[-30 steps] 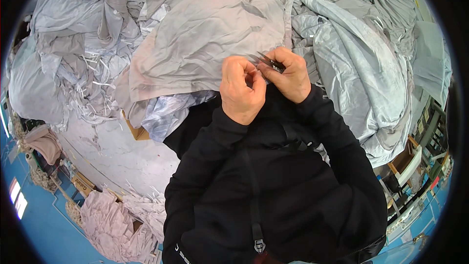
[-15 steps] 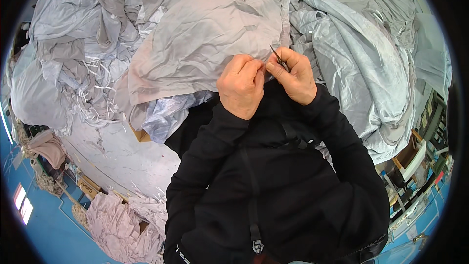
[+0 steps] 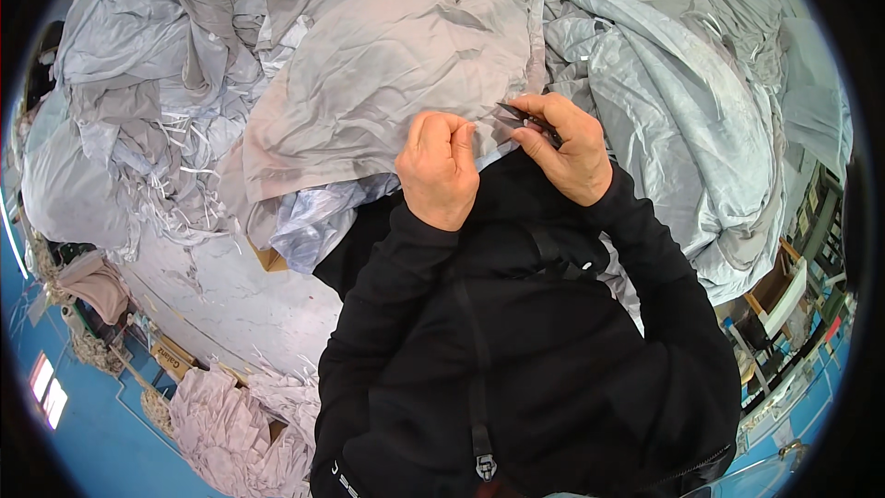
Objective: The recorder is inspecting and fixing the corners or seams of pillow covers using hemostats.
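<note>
A wrinkled grey cloth (image 3: 387, 74) with a stitched hem lies spread out, its near edge running by my two hands. My left hand (image 3: 437, 171) is closed in a pinch at that edge, thumb against the curled fingers. To its right, my right hand (image 3: 573, 148) grips small dark thread snips (image 3: 513, 113). Their pointed blades are parted and aim left toward the cloth edge, with a gap between them and my left hand. Under the cloth's left part a pale bluish patterned fabric (image 3: 318, 221) shows.
Heaped grey and silvery fabric (image 3: 682, 129) fills the right, and more piles with white ties (image 3: 189, 143) lie at the left. A pale table surface (image 3: 230, 290) shows at lower left. Beyond it, a pinkish fabric heap (image 3: 230, 433) and a cardboard box (image 3: 171, 357) sit near the blue floor (image 3: 92, 438).
My hands have moved apart, the left one leftward and the right one slightly right. The snips' blades, earlier pointing up, have turned to the left and now show parted.
</note>
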The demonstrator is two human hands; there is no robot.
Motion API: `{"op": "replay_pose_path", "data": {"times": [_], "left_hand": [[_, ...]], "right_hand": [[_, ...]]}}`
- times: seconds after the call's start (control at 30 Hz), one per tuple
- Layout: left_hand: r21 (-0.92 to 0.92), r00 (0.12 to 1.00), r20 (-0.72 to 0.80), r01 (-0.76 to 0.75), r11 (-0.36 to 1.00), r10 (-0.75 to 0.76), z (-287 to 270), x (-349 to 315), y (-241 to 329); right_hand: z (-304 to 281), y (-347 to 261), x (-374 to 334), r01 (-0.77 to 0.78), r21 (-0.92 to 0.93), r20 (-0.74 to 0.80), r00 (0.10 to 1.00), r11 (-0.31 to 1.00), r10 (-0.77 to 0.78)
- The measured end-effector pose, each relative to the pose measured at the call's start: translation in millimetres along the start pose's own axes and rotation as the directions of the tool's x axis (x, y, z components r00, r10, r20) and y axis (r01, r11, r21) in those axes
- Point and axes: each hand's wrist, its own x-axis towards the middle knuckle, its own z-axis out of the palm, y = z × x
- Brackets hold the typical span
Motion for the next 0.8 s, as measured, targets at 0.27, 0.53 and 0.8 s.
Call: {"op": "replay_pose_path", "data": {"times": [0.27,0.53,0.8], "left_hand": [[0.046,0.959,0.28,0.022,0.999,-0.035,-13,22,18],[0.169,0.914,0.404,-0.119,0.978,0.042,-15,32,9],[0.076,0.954,0.294,-0.089,0.993,0.063,-12,21,4]], "right_hand": [[5,9,-2,-0.03,0.047,-0.089,0.995,0.998,0.035],[8,10,-6,-0.03,0.089,-0.077,0.996,0.996,0.037],[7,9,-6,0.014,0.057,-0.069,0.998,0.998,-0.01]]}}
